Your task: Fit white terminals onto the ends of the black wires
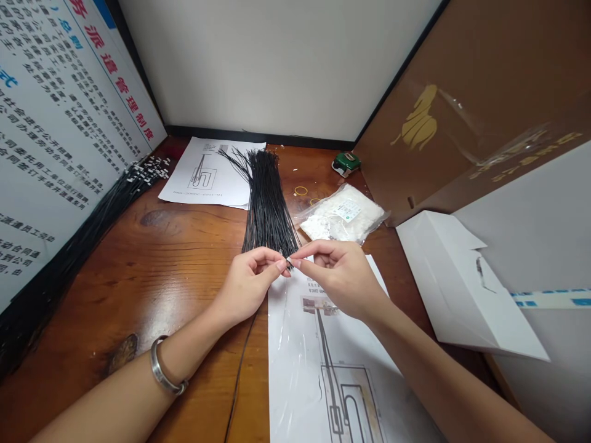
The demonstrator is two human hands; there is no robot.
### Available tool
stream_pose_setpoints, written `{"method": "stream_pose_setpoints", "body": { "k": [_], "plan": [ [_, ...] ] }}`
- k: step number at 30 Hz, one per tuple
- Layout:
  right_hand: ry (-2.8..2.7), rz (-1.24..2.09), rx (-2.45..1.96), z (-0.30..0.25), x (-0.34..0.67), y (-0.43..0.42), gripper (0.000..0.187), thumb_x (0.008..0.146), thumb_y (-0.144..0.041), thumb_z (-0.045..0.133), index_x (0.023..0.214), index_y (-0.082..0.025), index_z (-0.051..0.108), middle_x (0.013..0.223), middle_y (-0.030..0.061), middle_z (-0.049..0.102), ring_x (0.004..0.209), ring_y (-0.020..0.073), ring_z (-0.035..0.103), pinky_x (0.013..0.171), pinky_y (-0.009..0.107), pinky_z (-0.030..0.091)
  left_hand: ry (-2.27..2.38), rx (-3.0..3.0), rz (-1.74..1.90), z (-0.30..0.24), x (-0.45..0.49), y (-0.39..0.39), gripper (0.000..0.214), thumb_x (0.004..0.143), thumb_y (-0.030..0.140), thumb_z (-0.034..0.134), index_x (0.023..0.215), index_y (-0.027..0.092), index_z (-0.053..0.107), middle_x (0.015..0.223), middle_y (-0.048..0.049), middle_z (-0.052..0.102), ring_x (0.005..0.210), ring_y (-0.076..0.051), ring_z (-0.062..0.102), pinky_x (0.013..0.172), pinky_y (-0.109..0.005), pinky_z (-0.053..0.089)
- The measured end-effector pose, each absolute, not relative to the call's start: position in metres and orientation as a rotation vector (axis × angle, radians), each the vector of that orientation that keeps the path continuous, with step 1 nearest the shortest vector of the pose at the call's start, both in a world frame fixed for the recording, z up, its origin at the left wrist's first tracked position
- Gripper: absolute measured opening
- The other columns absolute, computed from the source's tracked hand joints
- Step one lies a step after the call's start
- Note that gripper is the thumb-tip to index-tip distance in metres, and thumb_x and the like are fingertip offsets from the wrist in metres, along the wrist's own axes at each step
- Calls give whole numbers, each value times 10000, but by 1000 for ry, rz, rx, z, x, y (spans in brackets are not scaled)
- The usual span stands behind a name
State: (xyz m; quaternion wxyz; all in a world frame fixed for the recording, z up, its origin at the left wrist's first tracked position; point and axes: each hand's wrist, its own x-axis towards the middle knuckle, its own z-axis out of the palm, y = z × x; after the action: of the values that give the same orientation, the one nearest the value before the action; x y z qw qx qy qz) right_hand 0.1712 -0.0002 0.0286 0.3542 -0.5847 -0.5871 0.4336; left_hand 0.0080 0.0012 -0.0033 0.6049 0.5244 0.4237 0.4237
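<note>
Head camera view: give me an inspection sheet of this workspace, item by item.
Surface: wooden table, dark knots in the grain.
Job's things: single black wire, its end pinched between both hands; bundle of black wires behind them; bag of white parts to the right.
Clutter: near drawing sheet, far drawing sheet, rubber bands, small green object.
Grippers: left hand and right hand both shut on the wire end, fingertips meeting.
Cables: row of white-tipped black wires along the left wall.
Surroundings: printed notice board left, brown cardboard panel right, white paper bag below it.
</note>
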Motion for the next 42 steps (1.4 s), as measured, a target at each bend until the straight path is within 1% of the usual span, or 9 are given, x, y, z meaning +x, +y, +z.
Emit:
{"method": "stream_pose_setpoints", "body": {
  "k": [9, 15, 22, 29, 37, 42],
  "plan": [
    [-1527, 1133, -1527, 33, 170, -1, 123, 723, -275, 657, 684, -169, 706, 362, -90, 347, 371, 51, 254, 396, 231, 165, 973, 1206, 977, -3, 8, 1, 156, 810, 302, 643, 772, 151, 642, 716, -32, 661, 637, -115, 559, 565, -233, 410],
    [-1546, 1140, -1499, 33, 172, -1, 131, 741, -288, 655, 705, -172, 703, 371, -91, 341, 364, 51, 256, 392, 234, 162, 979, 1203, 975, -1, 8, 1, 163, 809, 311, 649, 778, 152, 644, 716, -25, 663, 611, -106, 546, 565, -234, 407],
    [-1507, 1072, -1474, 33, 170, 0, 106, 748, -284, 658, 734, -185, 696, 385, -93, 336, 370, 56, 279, 398, 232, 199, 953, 1195, 960, 0, 9, 1, 163, 828, 312, 625, 790, 153, 633, 720, -21, 652, 605, -100, 525, 550, -232, 385],
    [-1535, 1124, -1477, 33, 171, -1, 129, 752, -295, 653, 729, -179, 705, 372, -92, 337, 362, 53, 261, 391, 233, 159, 972, 1200, 955, -1, 8, 1, 174, 828, 316, 623, 769, 153, 626, 717, -26, 647, 597, -99, 515, 533, -231, 374],
    [-1532, 1135, -1504, 33, 170, -2, 136, 739, -288, 651, 709, -168, 710, 378, -92, 326, 380, 54, 248, 399, 231, 159, 961, 1236, 955, -2, 7, 0, 177, 823, 325, 630, 766, 158, 620, 716, -29, 646, 605, -104, 524, 525, -227, 382],
    [-1546, 1103, -1488, 32, 169, -3, 135, 751, -304, 665, 753, -177, 712, 381, -97, 318, 377, 57, 259, 404, 235, 169, 956, 1195, 971, 0, 8, 1, 168, 822, 316, 630, 766, 158, 623, 708, -23, 640, 598, -99, 518, 530, -228, 385]
  ]
}}
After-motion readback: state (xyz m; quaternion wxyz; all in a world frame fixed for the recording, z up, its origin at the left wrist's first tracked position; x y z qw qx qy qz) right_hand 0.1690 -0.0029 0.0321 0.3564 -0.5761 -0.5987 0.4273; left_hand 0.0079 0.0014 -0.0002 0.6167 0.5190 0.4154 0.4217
